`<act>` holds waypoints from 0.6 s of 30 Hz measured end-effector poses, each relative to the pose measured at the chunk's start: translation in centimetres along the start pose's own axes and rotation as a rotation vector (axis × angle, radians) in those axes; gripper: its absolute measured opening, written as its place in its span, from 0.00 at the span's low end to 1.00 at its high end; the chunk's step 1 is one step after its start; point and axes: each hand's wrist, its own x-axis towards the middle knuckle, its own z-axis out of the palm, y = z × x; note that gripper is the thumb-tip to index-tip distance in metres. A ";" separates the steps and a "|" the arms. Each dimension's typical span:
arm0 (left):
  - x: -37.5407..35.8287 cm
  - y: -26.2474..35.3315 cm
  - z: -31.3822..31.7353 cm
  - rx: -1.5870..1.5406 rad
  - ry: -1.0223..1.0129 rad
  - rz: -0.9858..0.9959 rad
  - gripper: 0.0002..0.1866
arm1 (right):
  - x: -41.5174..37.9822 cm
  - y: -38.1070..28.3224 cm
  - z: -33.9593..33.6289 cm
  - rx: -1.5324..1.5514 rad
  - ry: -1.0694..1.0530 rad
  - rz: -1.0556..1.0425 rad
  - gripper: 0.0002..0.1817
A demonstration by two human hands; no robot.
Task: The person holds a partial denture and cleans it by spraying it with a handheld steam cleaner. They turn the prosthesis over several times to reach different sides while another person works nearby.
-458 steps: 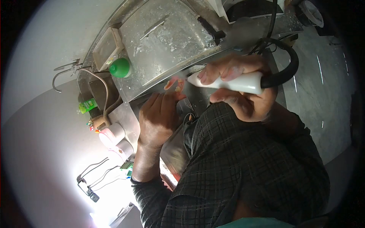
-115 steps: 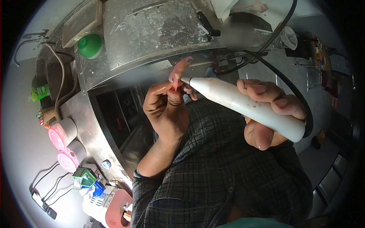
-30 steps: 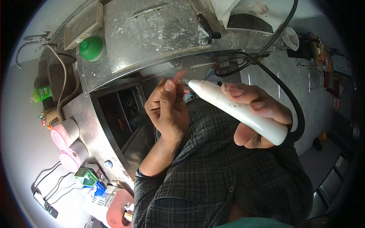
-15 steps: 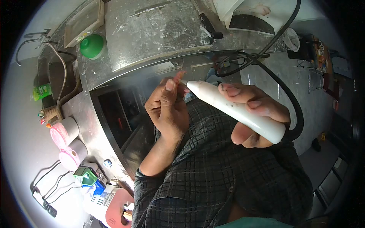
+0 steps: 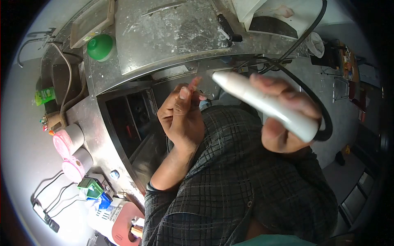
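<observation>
My left hand point(image 5: 180, 117) is closed, pinching a small pink piece point(image 5: 195, 83) between thumb and fingers. It looks like part of a denture, but the fingers cover most of it. In my right hand point(image 5: 283, 98) is a white tapered steam handpiece point(image 5: 250, 96), gripped with the fingers over its top and the thumb below. A black hose point(image 5: 324, 112) runs from its back end. The nozzle points at the pink piece with a small gap between them. My right hand is smeared by motion.
A stained metal worktop point(image 5: 164, 41) with a green bowl point(image 5: 99, 47) lies ahead. Below it is a dark open cabinet point(image 5: 131, 115). Pink-lidded containers point(image 5: 63, 143), a pink machine point(image 5: 123, 223) and cables stand on the left. The hose loops across the right.
My right hand has pulled the handpiece back to the right, away from the pink piece. The mist left of the nozzle has thinned away. My left hand has barely moved.
</observation>
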 end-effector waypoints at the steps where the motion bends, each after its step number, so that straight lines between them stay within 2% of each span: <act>1: 0.0 0.0 -0.2 -0.034 -0.033 -0.006 0.19 | 0.0 0.1 -0.3 -0.078 0.044 0.021 0.24; 2: -0.1 0.2 -0.2 -0.033 -0.030 -0.002 0.19 | -0.1 0.1 -0.8 -0.154 0.088 0.042 0.23; 4: -0.2 0.7 0.0 -0.116 -0.099 -0.048 0.25 | 0.0 0.3 -1.8 -0.339 0.126 0.034 0.22; 5: -0.3 0.8 0.4 -0.161 -0.042 -0.038 0.27 | 0.0 0.4 -1.7 -0.399 0.168 0.040 0.20; 6: -0.3 1.0 0.4 -0.160 -0.034 -0.031 0.27 | 0.1 0.3 -1.9 -0.398 0.191 0.076 0.19; 8: -0.3 1.5 0.3 -0.228 -0.152 -0.058 0.27 | 0.0 0.6 -1.9 -0.395 0.240 0.090 0.19; 12: -0.6 2.3 0.1 -0.249 -0.170 -0.008 0.27 | 0.0 1.2 -2.0 -0.381 0.221 0.146 0.18; 14: -1.0 3.0 -0.1 -0.152 -0.187 -0.036 0.32 | 0.1 1.9 -2.1 -0.363 0.206 0.129 0.17; 18: -1.4 3.5 -0.4 -0.177 -0.221 0.065 0.32 | 0.3 1.8 -1.2 -0.369 0.189 0.188 0.17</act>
